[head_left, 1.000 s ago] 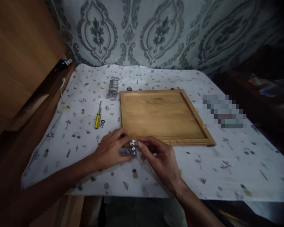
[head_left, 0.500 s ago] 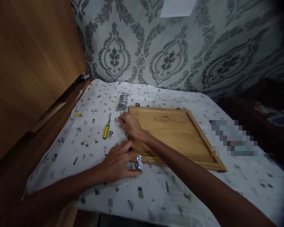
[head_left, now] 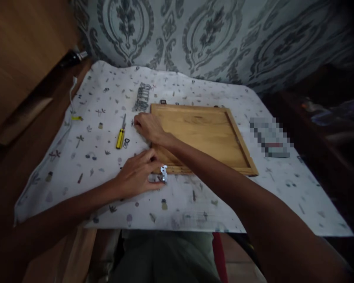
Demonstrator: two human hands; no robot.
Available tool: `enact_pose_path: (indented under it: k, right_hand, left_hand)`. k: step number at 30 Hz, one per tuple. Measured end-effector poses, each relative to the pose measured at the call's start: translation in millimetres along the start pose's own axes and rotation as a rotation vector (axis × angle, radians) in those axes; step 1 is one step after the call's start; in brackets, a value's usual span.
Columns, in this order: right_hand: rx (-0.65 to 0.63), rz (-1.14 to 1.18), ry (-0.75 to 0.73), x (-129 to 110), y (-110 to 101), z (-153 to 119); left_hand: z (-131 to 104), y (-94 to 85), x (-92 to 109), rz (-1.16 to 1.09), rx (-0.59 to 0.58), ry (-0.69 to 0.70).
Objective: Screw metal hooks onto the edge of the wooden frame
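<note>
A framed wooden panel [head_left: 199, 135] lies flat on the cloth-covered table. At its near left corner, my left hand [head_left: 138, 173] has a shiny metal hinge [head_left: 164, 174] between thumb and fingers, against the near rail. My right hand [head_left: 147, 126] reaches across the panel to just past its left edge. Its fingers are curled together low over the cloth, and whatever is in them is hidden. Left of that hand rests a screwdriver [head_left: 120, 137] with a yellow and black handle. Several metal hardware pieces [head_left: 142, 97] lie in a row behind my right hand.
A patterned white cloth [head_left: 177, 208] covers the table. Right of the panel is a pixelated flat object [head_left: 270, 137]. A white cable [head_left: 71, 96] with a yellow tag [head_left: 76, 118] runs along the left edge. A wooden cabinet side [head_left: 26, 51] stands at left, patterned wall [head_left: 171, 35] behind.
The view has tipped downward, so the table sits higher and the near edge and my lap show. Both hands keep nearly the same places by the panel, the left still on the hinge.
</note>
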State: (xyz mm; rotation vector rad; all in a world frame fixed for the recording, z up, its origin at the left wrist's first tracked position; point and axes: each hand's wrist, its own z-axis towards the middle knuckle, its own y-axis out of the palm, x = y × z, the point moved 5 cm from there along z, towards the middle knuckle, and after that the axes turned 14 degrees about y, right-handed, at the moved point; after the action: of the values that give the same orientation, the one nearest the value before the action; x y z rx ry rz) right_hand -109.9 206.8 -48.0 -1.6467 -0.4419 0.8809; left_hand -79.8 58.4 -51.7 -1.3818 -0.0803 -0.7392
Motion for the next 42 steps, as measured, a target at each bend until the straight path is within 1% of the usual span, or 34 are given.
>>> enact_pose_path:
  k: [4, 5, 7, 9, 11, 13, 15, 17, 19, 22, 26, 29, 35, 42]
  right_hand:
    - [0.016, 0.065, -0.043, 3.3, -2.5, -1.0]
    - [0.030, 0.120, -0.054, 5.4, -4.4, -3.7]
    - [0.045, 0.306, -0.049, 13.2, -8.4, -14.1]
    - [0.031, 0.577, -0.015, 26.1, -12.1, -32.3]
    - [0.024, 0.850, 0.046, 42.6, -15.5, -57.2]
    - [-0.027, 1.022, 0.079, 56.9, -16.8, -84.9]
    - [-0.085, 1.101, 0.129, 68.9, -16.1, -110.2]
    - [-0.130, 1.104, 0.188, 77.7, -13.4, -129.8]
    - [-0.157, 1.050, 0.212, 81.5, -10.0, -142.9]
    - [-0.122, 0.930, 0.174, 80.5, -8.1, -153.3]
    - [-0.003, 0.697, 0.077, 74.9, -13.2, -160.4]
    - [0.033, 0.587, 0.058, 73.4, -17.4, -165.2]
    - [-0.001, 0.519, 0.024, 72.3, -18.9, -171.1]
    - [-0.048, 0.402, -0.010, 66.8, -16.2, -168.6]
  left_hand:
    - [-1.3, 0.0, -1.0, 0.003, 0.025, 0.016]
    - [-1.6, -0.1, -0.9, 0.005, 0.029, 0.017]
    - [-1.9, -0.5, -0.1, 0.001, 0.026, 0.018]
    - [-1.7, -1.2, 1.3, -0.005, 0.020, 0.020]
    - [-1.4, -1.9, 2.6, -0.005, 0.025, 0.027]
    - [-1.5, -2.3, 3.3, 0.007, 0.043, 0.034]
    - [-1.9, -1.6, 3.3, 0.019, 0.056, 0.038]
    - [-2.4, -0.3, 2.7, 0.017, 0.059, 0.039]
    - [-2.8, 0.0, 2.0, 0.004, 0.070, 0.039]
    - [-2.8, -0.2, 1.6, -0.006, 0.065, 0.044]
    - [-2.5, -0.2, 1.3, -0.006, 0.031, 0.040]
    - [-2.2, -0.3, 1.3, -0.017, 0.027, 0.039]
    - [-1.5, -0.9, 1.3, -0.026, 0.013, 0.027]
    - [-0.9, -2.1, 1.9, -0.032, -0.028, -0.004]
